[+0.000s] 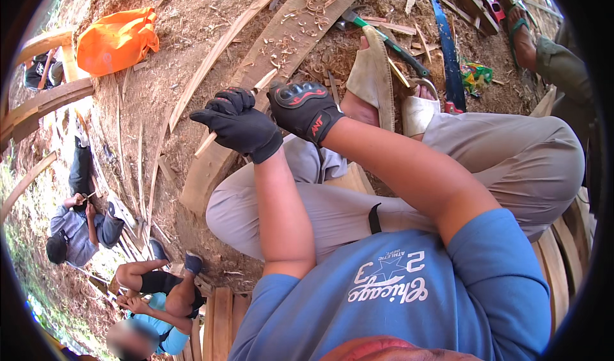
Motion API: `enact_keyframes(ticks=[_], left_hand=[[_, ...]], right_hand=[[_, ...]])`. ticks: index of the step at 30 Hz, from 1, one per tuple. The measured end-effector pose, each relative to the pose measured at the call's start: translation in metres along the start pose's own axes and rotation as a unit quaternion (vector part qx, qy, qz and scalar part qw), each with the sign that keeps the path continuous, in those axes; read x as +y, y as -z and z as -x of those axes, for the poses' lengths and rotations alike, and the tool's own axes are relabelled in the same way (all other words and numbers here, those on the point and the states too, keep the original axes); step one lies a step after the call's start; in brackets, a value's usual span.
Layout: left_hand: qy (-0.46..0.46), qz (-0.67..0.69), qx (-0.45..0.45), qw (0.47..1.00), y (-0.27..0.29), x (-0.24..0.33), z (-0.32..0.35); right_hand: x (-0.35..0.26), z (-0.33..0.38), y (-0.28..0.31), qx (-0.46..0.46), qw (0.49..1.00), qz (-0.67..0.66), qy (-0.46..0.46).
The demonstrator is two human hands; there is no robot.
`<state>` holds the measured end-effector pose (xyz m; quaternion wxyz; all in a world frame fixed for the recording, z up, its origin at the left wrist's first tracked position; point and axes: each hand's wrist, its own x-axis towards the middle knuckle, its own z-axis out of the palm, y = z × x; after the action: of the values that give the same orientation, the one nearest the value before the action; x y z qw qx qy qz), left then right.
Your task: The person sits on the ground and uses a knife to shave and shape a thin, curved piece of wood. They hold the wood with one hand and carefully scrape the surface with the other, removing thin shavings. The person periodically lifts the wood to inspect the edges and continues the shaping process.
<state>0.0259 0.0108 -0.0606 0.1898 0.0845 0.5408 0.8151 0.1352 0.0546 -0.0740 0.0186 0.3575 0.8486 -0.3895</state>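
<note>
Looking down from the head view: both gloved hands closing around a thin pale wooden stick, held just above the knees and over a broad curved plank on the dirt ground. Left hand wrapping shut on the stick's near, lower stretch, with the lowest tip poking out at its left side; right hand curling closed just right of it, seeming to clasp the same stick or a small tool against it, the palm side hidden so not telling which. Long axis of the stick running from near-left up to far-right, its free end pointing away past the knuckles toward the plank's far end, in line with the plank beneath. Hands sitting side by side, almost touching, the left a little nearer the body, the right nearer the free end. Wood shavings lying scattered farther along the plank. A green-handled hammer and a blue saw resting far right beyond the sandalled feet, well apart from the hands; an orange bag sitting far left. Other people crouching at near left, busy with their own pieces.
</note>
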Motion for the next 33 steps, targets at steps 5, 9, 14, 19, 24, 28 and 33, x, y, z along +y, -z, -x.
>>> enact_keyframes(ticks=[5, 9, 14, 19, 24, 28, 33], left_hand=[[0.006, 0.049, -0.005, 0.999, 0.016, 0.0, -0.002], [0.018, 0.007, -0.019, 1.0, 0.007, -0.005, 0.005], [0.009, -0.001, 0.016, 1.0, -0.015, -0.003, 0.007], [0.002, 0.009, 0.065, 0.998, 0.003, -0.005, 0.003], [0.01, 0.033, 0.084, 0.996, 0.003, -0.002, 0.001], [0.023, 0.071, 0.077, 0.994, 0.013, 0.0, 0.003], [0.03, 0.104, 0.009, 0.994, 0.027, -0.001, 0.005]], right_hand=[[-0.001, -0.005, -0.003, -0.009, 0.999, 0.042, 0.016], [0.047, -0.028, -0.013, -0.036, 0.994, 0.1, -0.026], [0.067, -0.033, -0.01, -0.092, 0.988, 0.094, -0.078], [0.015, -0.018, 0.004, -0.047, 0.998, 0.033, -0.036], [-0.006, -0.009, -0.002, -0.005, 0.999, 0.027, 0.017], [-0.004, -0.012, -0.011, 0.034, 0.997, 0.058, 0.049], [-0.006, -0.013, -0.018, 0.078, 0.991, 0.094, 0.058]])
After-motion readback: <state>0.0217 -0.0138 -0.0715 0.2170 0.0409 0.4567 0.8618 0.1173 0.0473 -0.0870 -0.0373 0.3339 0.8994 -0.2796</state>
